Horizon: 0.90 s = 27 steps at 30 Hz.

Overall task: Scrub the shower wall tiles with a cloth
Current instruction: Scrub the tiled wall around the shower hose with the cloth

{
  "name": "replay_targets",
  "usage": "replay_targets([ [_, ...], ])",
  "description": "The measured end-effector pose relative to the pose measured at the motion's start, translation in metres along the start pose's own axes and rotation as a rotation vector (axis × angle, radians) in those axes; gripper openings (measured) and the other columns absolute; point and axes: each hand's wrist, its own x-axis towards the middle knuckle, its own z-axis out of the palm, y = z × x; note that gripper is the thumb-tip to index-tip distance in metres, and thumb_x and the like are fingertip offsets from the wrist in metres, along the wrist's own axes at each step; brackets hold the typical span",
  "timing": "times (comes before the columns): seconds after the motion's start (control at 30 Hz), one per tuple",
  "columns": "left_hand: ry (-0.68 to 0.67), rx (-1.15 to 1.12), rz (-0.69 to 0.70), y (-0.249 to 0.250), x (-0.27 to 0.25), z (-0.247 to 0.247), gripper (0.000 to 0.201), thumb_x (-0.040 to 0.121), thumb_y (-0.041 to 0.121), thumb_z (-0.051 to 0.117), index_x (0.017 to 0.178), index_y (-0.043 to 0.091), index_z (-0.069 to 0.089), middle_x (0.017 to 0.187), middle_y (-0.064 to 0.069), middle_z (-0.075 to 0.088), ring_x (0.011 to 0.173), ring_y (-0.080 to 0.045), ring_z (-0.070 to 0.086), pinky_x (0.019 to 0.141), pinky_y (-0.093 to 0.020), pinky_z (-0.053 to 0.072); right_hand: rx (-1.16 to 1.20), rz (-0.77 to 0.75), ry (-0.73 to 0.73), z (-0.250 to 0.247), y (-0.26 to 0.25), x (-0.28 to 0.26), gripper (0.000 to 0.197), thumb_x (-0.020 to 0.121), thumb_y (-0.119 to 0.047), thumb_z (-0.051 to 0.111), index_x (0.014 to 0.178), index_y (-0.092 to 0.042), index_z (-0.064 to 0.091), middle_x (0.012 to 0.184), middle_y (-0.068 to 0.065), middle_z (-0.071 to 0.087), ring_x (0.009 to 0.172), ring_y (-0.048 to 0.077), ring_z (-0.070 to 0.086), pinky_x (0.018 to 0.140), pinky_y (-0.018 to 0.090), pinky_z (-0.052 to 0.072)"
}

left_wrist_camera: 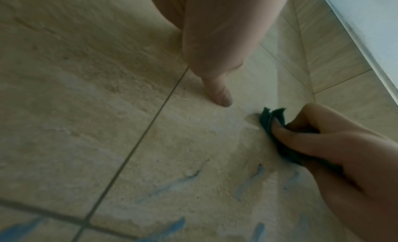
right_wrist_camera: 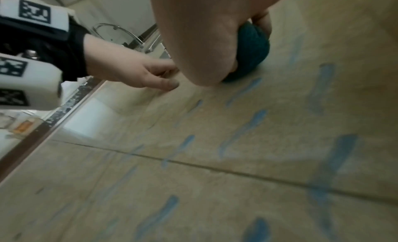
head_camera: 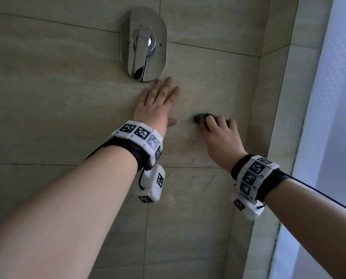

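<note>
Beige stone-look wall tiles with thin dark grout lines fill the head view, meeting a side wall at an inside corner on the right, where a pale translucent panel borders the tiling. Set into the wall at top centre is an oval chrome mixer plate with lever handle. Left hand: laid flat on the tile just below the plate, grip apart, fingers straight and slightly spread, thumb pointing toward the other hand; the left wrist view shows the thumb tip on the tile surface. Right hand: to the right of the left hand and a little lower, grip clamped on a small bunched dark green cloth, which is pressed against the tile; a folded edge of the cloth projects beyond the curled fingers. The cloth lies near the left thumb but apart from it. Blue streaks mark the tiles below both hands, on either side of a horizontal grout line. Each wrist carries a black strap with white blocks printed with square black-and-white markers.
</note>
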Motion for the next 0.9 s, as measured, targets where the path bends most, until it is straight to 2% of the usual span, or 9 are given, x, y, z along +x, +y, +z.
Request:
replay_targets([
  [0.17, -0.007, 0.017, -0.006, 0.000, 0.000, -0.001, 0.086, 0.092, 0.044, 0.052, 0.153, 0.028, -0.007, 0.160, 0.002, -0.019, 0.147, -0.020, -0.013, 0.117, -0.036, -0.007, -0.057, 0.323, -0.150, -0.014, 0.025, 0.020, 0.038, 0.075, 0.002, 0.049, 0.110, 0.010, 0.060, 0.109, 0.026, 0.054, 0.083, 0.040, 0.055, 0.069, 0.048, 0.047],
  [0.27, -0.012, 0.016, -0.008, -0.001, -0.001, 0.000, 0.086, 0.093, 0.044, 0.052, 0.153, 0.028, -0.008, 0.159, 0.003, -0.020, 0.147, -0.020, -0.014, 0.117, -0.037, -0.007, 0.003, 0.439, -0.175, -0.018, 0.034, 0.030, 0.041, 0.087, 0.002, 0.039, 0.127, 0.013, 0.044, 0.128, 0.029, 0.040, 0.106, 0.042, 0.045, 0.081, 0.048, 0.039],
  [0.37, -0.012, 0.023, -0.007, -0.001, -0.001, 0.000, 0.086, 0.093, 0.044, 0.052, 0.153, 0.028, -0.007, 0.159, 0.002, -0.020, 0.147, -0.020, -0.014, 0.117, -0.037, -0.006, 0.028, 0.511, -0.192, -0.017, 0.032, 0.031, 0.043, 0.092, -0.002, 0.035, 0.133, 0.010, 0.036, 0.134, 0.026, 0.034, 0.115, 0.040, 0.039, 0.086, 0.046, 0.037],
  [0.43, -0.011, 0.021, -0.003, -0.001, -0.001, -0.001, 0.086, 0.092, 0.044, 0.053, 0.153, 0.028, -0.006, 0.160, 0.002, -0.019, 0.147, -0.020, -0.013, 0.117, -0.037, -0.006, 0.036, 0.499, -0.209, -0.010, 0.025, 0.022, 0.041, 0.091, -0.002, 0.037, 0.130, 0.012, 0.041, 0.130, 0.026, 0.038, 0.112, 0.040, 0.042, 0.084, 0.046, 0.040],
  [0.53, -0.008, 0.024, 0.006, -0.001, -0.003, -0.001, 0.086, 0.092, 0.044, 0.053, 0.153, 0.027, -0.006, 0.160, 0.002, -0.018, 0.148, -0.020, -0.013, 0.117, -0.037, -0.005, -0.014, 0.410, -0.256, 0.002, 0.011, -0.003, 0.037, 0.077, -0.002, 0.043, 0.106, 0.014, 0.060, 0.104, 0.027, 0.055, 0.086, 0.039, 0.055, 0.067, 0.044, 0.048],
  [0.6, -0.008, 0.031, 0.010, -0.002, -0.003, -0.001, 0.087, 0.092, 0.044, 0.053, 0.153, 0.028, -0.006, 0.160, 0.002, -0.018, 0.148, -0.021, -0.012, 0.117, -0.037, -0.005, 0.017, 0.343, -0.270, 0.009, 0.006, -0.017, 0.039, 0.072, -0.005, 0.036, 0.093, 0.011, 0.065, 0.091, 0.025, 0.057, 0.073, 0.036, 0.056, 0.059, 0.040, 0.048],
  [0.67, -0.016, 0.028, 0.013, -0.002, -0.003, -0.001, 0.087, 0.092, 0.044, 0.053, 0.153, 0.028, -0.007, 0.160, 0.002, -0.019, 0.147, -0.021, -0.013, 0.117, -0.037, -0.006, 0.017, 0.293, -0.270, 0.011, 0.004, -0.026, 0.041, 0.071, -0.005, 0.032, 0.089, 0.010, 0.065, 0.087, 0.024, 0.056, 0.069, 0.035, 0.055, 0.056, 0.038, 0.046],
  [0.8, -0.015, 0.014, 0.017, -0.003, -0.004, -0.001, 0.087, 0.093, 0.044, 0.052, 0.153, 0.028, -0.008, 0.159, 0.002, -0.020, 0.147, -0.021, -0.014, 0.117, -0.037, -0.006, -0.010, 0.274, -0.263, 0.000, 0.009, -0.019, 0.033, 0.063, -0.001, 0.056, 0.093, 0.012, 0.063, 0.089, 0.024, 0.056, 0.070, 0.036, 0.055, 0.056, 0.040, 0.046],
  [0.9, -0.012, 0.013, 0.025, -0.003, -0.005, -0.001, 0.087, 0.093, 0.045, 0.052, 0.153, 0.027, -0.009, 0.159, 0.000, -0.020, 0.147, -0.022, -0.014, 0.117, -0.037, -0.007, -0.041, 0.356, -0.207, -0.011, 0.023, 0.005, 0.040, 0.078, 0.001, 0.053, 0.117, 0.013, 0.053, 0.117, 0.028, 0.049, 0.096, 0.041, 0.052, 0.077, 0.049, 0.045],
])
